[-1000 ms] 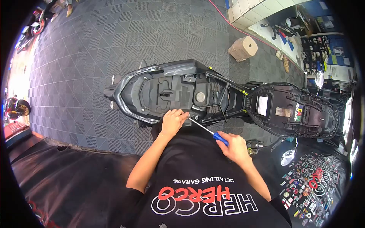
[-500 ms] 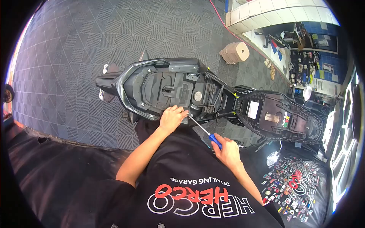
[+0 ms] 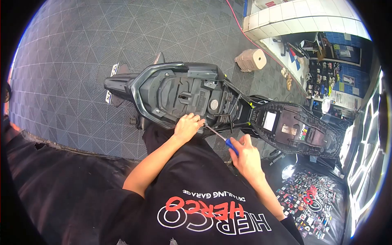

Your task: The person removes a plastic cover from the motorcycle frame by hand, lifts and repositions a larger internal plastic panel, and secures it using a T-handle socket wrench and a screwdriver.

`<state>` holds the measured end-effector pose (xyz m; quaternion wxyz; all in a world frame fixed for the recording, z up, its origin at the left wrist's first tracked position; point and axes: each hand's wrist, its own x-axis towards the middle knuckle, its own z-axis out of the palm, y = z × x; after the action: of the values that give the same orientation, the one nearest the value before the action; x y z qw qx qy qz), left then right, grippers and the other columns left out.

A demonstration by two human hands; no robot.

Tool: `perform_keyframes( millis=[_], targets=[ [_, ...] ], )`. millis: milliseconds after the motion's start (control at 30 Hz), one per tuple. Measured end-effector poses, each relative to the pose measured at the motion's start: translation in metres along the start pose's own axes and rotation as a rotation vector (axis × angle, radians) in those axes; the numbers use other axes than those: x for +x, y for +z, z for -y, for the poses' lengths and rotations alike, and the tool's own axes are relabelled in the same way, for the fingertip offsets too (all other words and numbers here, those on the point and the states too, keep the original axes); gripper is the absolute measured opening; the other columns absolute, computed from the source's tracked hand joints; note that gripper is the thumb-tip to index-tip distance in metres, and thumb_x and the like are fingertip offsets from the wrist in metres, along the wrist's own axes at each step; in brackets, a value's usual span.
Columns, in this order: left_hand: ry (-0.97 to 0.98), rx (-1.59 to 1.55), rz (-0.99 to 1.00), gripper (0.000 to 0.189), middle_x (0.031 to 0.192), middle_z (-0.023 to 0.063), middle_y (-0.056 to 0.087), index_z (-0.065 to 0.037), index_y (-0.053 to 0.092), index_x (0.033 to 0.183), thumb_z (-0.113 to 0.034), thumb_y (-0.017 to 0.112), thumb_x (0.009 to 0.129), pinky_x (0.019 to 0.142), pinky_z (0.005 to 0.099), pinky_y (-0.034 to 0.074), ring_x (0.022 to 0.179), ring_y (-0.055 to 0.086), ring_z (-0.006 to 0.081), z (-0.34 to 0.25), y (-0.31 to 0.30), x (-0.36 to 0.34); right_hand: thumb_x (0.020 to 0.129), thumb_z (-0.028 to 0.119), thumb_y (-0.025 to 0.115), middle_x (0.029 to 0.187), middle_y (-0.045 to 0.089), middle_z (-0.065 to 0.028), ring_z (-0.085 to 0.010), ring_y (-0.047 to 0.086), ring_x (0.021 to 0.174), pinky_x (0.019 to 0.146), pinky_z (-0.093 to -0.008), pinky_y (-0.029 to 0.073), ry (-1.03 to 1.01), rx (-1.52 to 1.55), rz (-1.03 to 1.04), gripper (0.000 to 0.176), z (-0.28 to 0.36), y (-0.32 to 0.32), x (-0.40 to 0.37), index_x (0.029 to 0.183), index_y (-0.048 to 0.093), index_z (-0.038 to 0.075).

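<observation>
The blue-handled screwdriver (image 3: pixel 232 146) is in my right hand (image 3: pixel 247 159), its metal shaft slanting up and left. My left hand (image 3: pixel 188 128) is at the near edge of the motorcycle's uncovered seat area (image 3: pixel 179 96), fingers bent and pressed together beside the shaft's tip. Whatever lies under those fingertips is hidden. A round silver cap (image 3: pixel 213 104) shows just beyond them. To the right, the upturned seat (image 3: pixel 300 127) has its underside showing, with a white label (image 3: pixel 270 121) on it.
A beige block-like stool (image 3: pixel 254 60) stands on the grey tiled floor (image 3: pixel 90 53) beyond the motorcycle. A pink hose (image 3: pixel 236 18) runs past it toward shelves (image 3: pixel 322 77) at the right. Many small stickers (image 3: pixel 306 204) cover a black surface at the lower right.
The fingers of my right hand have shifted on the blue handle, and that hand sits slightly higher. My left hand stays by the tip. The view has moved a little.
</observation>
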<state>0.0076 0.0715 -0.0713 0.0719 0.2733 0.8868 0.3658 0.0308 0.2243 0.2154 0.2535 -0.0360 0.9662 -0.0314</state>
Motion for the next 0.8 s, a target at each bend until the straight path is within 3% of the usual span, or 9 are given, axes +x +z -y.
perform_keyframes(
  millis=[33,133,167,267,367,500,600,733,800],
  targets=[
    [-0.001,-0.01,0.001,0.024,0.101,-0.0003,0.07,-0.018,0.078,0.117,-0.026,0.067,0.097,0.087,0.0373,0.053,0.1,0.066,0.0203,0.0,-0.001,0.001,0.091,0.006,0.074,0.121,0.059,-0.0208,-0.0393,0.072,0.083,0.073,-0.0487,0.06,-0.012,0.066,0.002,0.041,0.006,-0.011,0.001,0.131,0.066,0.003],
    [-0.007,-0.041,-0.023,0.024,0.1,-0.0004,0.07,-0.017,0.079,0.115,-0.028,0.071,0.094,0.086,0.0379,0.053,0.099,0.066,0.0208,-0.002,-0.002,0.0,0.091,0.005,0.073,0.123,0.059,-0.0213,-0.0395,0.072,0.082,0.075,-0.0486,0.06,-0.224,0.085,-0.139,0.045,0.006,-0.021,0.001,0.135,0.063,0.002],
    [-0.009,-0.052,-0.054,0.024,0.099,-0.001,0.07,-0.017,0.079,0.113,-0.028,0.074,0.092,0.085,0.038,0.053,0.098,0.066,0.0209,-0.004,-0.004,-0.001,0.094,0.011,0.073,0.116,0.065,-0.0194,-0.0397,0.072,0.08,0.073,-0.0475,0.06,-0.235,0.045,-0.173,0.043,0.008,-0.02,0.001,0.135,0.062,0.003],
    [0.066,-0.152,-0.133,0.024,0.102,-0.0013,0.069,-0.017,0.079,0.109,-0.028,0.079,0.089,0.088,0.0387,0.051,0.1,0.065,0.0217,-0.012,-0.025,0.008,0.097,0.021,0.074,0.1,0.07,-0.017,-0.0407,0.073,0.079,0.069,-0.0477,0.059,0.011,0.028,-0.113,0.036,0.019,-0.018,-0.005,0.127,0.064,0.002],
    [0.204,-0.244,-0.121,0.023,0.104,-0.0009,0.068,-0.015,0.078,0.107,-0.026,0.081,0.087,0.093,0.0396,0.048,0.103,0.064,0.0225,-0.018,-0.033,0.018,0.1,0.03,0.072,0.088,0.071,-0.0146,-0.0413,0.073,0.077,0.065,-0.0484,0.059,0.377,-0.178,0.146,0.037,0.026,-0.012,0.003,0.124,0.063,0.003],
    [0.274,-0.265,-0.037,0.019,0.101,0.0001,0.067,-0.014,0.077,0.104,-0.024,0.08,0.088,0.093,0.0389,0.048,0.103,0.063,0.0224,-0.017,-0.029,0.024,0.1,0.029,0.071,0.102,0.069,-0.0206,-0.0392,0.074,0.08,0.065,-0.0496,0.058,0.108,0.038,-0.17,0.036,0.028,-0.012,-0.008,0.123,0.058,0.004],
    [0.291,-0.306,-0.048,0.017,0.102,0.0012,0.069,-0.012,0.076,0.102,-0.022,0.079,0.088,0.092,0.0395,0.051,0.102,0.066,0.0232,-0.02,-0.034,0.025,0.102,0.027,0.069,0.106,0.069,-0.0227,-0.0397,0.074,0.078,0.064,-0.0503,0.058,-0.094,0.024,-0.239,0.029,0.024,-0.009,-0.009,0.118,0.059,0.005],
    [0.337,-0.355,-0.061,0.016,0.104,0.002,0.071,-0.01,0.074,0.101,-0.02,0.078,0.089,0.086,0.0392,0.055,0.1,0.07,0.0239,-0.04,-0.051,0.025,0.1,0.023,0.071,0.109,0.064,-0.0157,-0.0391,0.072,0.087,0.067,-0.049,0.057,0.238,-0.029,-0.042,0.027,0.012,0.008,-0.001,0.116,0.059,0.005],
    [0.357,-0.301,-0.029,0.017,0.103,0.002,0.073,-0.01,0.072,0.105,-0.017,0.075,0.09,0.082,0.0386,0.057,0.099,0.072,0.0239,-0.048,-0.052,0.025,0.099,0.022,0.073,0.104,0.067,-0.0146,-0.0404,0.072,0.085,0.068,-0.0489,0.058,0.175,0.059,-0.151,0.031,0.019,-0.007,-0.003,0.122,0.06,0.005]
  ],
)
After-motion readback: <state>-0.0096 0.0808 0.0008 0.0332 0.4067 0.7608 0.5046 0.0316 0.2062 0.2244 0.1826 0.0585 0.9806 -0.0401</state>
